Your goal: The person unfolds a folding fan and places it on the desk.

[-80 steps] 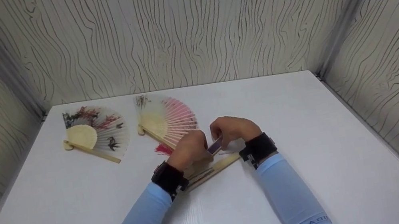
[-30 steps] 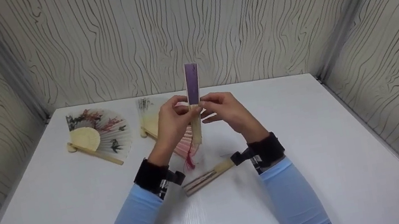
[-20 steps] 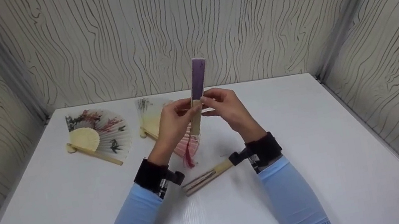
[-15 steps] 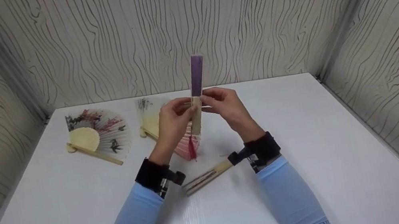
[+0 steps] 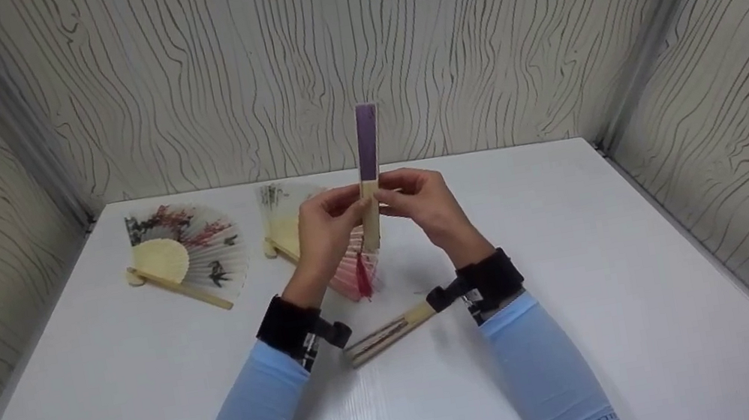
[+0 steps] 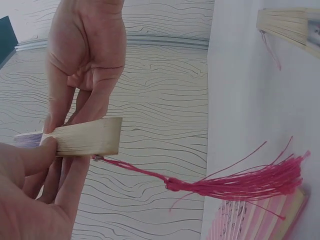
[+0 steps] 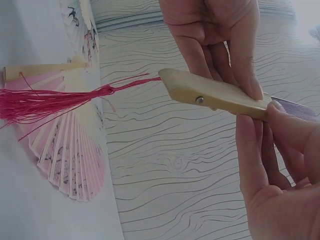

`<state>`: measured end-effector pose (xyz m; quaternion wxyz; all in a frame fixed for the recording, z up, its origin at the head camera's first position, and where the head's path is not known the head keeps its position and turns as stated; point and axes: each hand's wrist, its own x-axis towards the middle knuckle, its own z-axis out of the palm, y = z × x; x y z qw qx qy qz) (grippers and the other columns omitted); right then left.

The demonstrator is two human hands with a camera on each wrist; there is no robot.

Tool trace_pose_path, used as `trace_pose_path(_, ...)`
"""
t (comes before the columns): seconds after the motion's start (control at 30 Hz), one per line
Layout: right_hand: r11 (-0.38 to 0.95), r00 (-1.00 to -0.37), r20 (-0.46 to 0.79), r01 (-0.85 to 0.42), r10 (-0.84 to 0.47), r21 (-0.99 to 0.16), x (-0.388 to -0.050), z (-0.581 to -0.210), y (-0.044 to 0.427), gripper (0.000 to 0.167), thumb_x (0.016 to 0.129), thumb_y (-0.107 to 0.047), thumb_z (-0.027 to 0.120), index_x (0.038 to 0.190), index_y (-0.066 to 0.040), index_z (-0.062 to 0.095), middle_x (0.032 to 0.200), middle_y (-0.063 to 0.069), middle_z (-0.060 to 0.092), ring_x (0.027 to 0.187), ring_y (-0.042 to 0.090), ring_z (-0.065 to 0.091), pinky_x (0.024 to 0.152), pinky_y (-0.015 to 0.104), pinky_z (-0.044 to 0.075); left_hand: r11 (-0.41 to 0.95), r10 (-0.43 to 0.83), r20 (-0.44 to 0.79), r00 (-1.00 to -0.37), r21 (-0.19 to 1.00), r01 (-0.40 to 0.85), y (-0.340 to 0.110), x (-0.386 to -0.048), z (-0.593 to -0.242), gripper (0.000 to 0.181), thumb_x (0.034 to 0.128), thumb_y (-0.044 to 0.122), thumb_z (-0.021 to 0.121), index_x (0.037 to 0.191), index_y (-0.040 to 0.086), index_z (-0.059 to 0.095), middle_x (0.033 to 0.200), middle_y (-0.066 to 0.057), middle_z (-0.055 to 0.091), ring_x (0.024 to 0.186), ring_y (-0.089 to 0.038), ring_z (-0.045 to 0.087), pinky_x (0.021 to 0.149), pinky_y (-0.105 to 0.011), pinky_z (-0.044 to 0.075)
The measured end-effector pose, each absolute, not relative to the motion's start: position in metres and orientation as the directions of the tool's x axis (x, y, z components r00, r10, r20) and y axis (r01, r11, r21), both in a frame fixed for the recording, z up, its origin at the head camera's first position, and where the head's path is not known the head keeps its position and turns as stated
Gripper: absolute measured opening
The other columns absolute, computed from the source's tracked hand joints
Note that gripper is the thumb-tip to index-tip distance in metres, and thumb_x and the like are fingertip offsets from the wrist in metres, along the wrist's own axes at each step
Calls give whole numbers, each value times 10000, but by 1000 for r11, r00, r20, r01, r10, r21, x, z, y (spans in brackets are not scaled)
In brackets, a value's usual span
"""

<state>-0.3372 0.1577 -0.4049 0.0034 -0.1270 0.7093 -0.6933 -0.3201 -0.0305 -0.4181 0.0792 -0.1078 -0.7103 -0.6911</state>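
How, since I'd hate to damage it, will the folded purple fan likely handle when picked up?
The folded purple fan will probably feel stiff, since its slats lie stacked together. The pink-red tassel should be floppy, being a bundle of loose threads. Laid down, the fan seems unlikely to roll, given its flat sides.

Folded purple fan (image 5: 369, 154) lifted higher, turned more upright, red tassel (image 5: 363, 277) hanging straighter
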Motion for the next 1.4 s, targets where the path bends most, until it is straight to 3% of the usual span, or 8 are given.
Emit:
trace_pose_path(0.33,-38,-977,170,-167,-125,-985,-337,-407,151,252,1000,-23,763,1247,31,763,1041,8,784,995,134,788,958,348,679,-8,24,243,-970,970,243,-32,-323,-420,217,1007,91,774,1220,70,813,1127,-149,806,974,-157,780,914,-318,685)
trace_pose_path(0.57,-71,-977,180,-172,-113,-982,-336,-409,149,237,1001,-5,754,1230,53,757,976,-13,795,934,111,794,908,319,688,-91,16,214,-977,973,212,-32,-325,-422,221,1010,20,746,1223,-11,796,1148,-206,798,981,-162,793,933,-344,685)
trace_pose_path(0.9,-73,-988,128,-122,-82,-990,-339,-407,150,167,1008,-25,753,1170,16,754,1035,15,762,999,132,778,939,335,683,-128,-12,171,-985,977,171,-34,-328,-422,210,1017,-12,722,1218,-46,776,1149,-224,796,985,-193,799,920,-378,692)
trace_pose_path(1.2,-77,-993,107,-103,-50,-992,-343,-407,152,215,1064,0,647,1268,67,658,1093,48,696,1028,122,735,984,334,670,-142,-40,136,-990,980,141,-40,-332,-422,211,1041,20,694,1237,-35,751,1191,-238,785,1078,-272,805,959,-410,681)
trace_pose_path(1.4,-115,-992,115,-110,-44,-987,-343,-407,154,288,1096,-21,595,1374,52,610,1181,79,662,1086,145,723,1070,385,637,-207,-99,146,-984,965,163,-42,-335,-421,161,1030,0,703,1177,-62,724,1012,-136,775,919,-157,777,901,-366,695)
